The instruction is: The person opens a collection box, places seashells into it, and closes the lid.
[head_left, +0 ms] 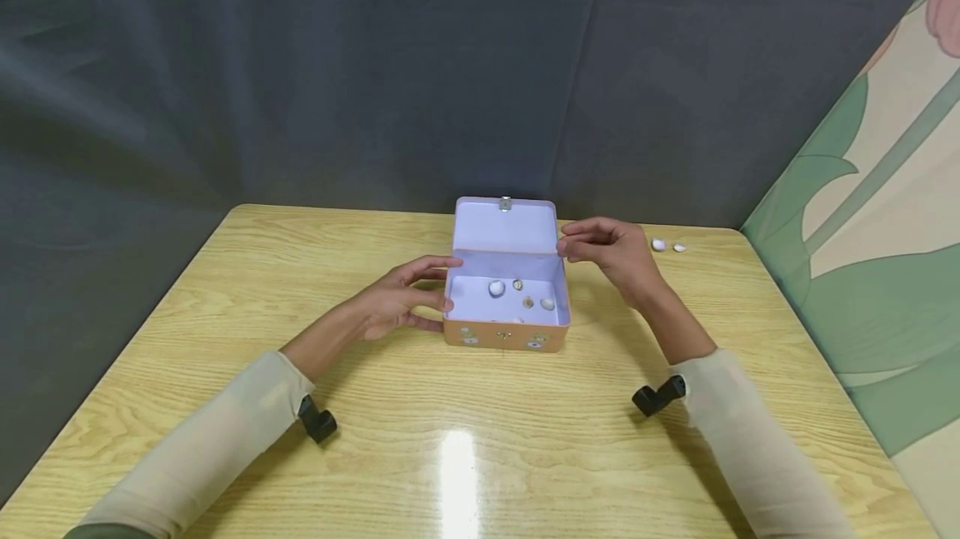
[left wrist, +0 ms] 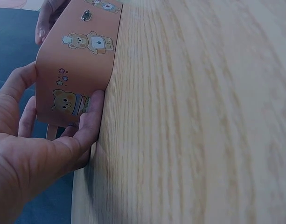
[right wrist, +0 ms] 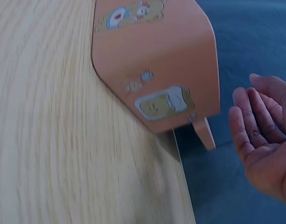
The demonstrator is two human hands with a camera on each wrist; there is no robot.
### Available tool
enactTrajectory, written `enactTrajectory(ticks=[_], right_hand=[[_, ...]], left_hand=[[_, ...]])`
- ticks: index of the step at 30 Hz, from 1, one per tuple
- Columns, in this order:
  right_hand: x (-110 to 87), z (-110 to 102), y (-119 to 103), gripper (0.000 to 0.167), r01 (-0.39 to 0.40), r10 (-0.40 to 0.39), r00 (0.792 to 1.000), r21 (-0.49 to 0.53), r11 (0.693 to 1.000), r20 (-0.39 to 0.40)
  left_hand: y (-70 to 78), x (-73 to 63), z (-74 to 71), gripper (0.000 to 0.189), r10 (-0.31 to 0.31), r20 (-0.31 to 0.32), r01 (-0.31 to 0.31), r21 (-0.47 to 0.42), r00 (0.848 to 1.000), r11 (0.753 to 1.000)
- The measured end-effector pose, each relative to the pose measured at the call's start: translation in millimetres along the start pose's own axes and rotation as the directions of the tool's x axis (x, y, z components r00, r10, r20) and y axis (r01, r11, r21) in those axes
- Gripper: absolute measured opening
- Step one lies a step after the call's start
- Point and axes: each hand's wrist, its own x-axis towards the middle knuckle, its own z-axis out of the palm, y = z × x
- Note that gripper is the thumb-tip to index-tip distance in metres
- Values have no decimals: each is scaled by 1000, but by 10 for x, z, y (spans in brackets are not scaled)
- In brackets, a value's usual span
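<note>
Touching the left end of a box (head_left: 504, 337) near the table's (head_left: 375, 439) back edge, the left hand (head_left: 393, 297) has fingers spread; the right hand (head_left: 611, 254), loosely bent and empty, hovers beside the raised lid (head_left: 504, 227). Shells (head_left: 497, 288) lie inside.

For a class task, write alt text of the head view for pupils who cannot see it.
An open orange box, pale purple inside, stands on a wooden table with what look like small shells in it. A person's left hand holds its left end; the right hand is near the lid. Two similar pieces lie on the table farther right.
</note>
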Motion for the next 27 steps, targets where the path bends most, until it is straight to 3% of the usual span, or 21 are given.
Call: enactTrajectory(ticks=[7,14,18,27], right_hand=[[-7,-243,49,19,-10,8,999,-34,999,-31],[-1,-502,167,35,-12,8,997,-50,999,-71],[5,-648,259,35,-35,29,994,-62,997,-101],[16,-879,380,14,-94,85,985,-53,994,-152]], left_hand=[[-3,4,3,77,-6,1,6,-14,1000,1000],[-25,5,-15,78,-5,-3,5,-10,1000,1000],[-29,3,-18,79,-7,-1,7,-11,1000,1000],[-22,8,-16,79,-9,7,9,-14,1000,1000]])
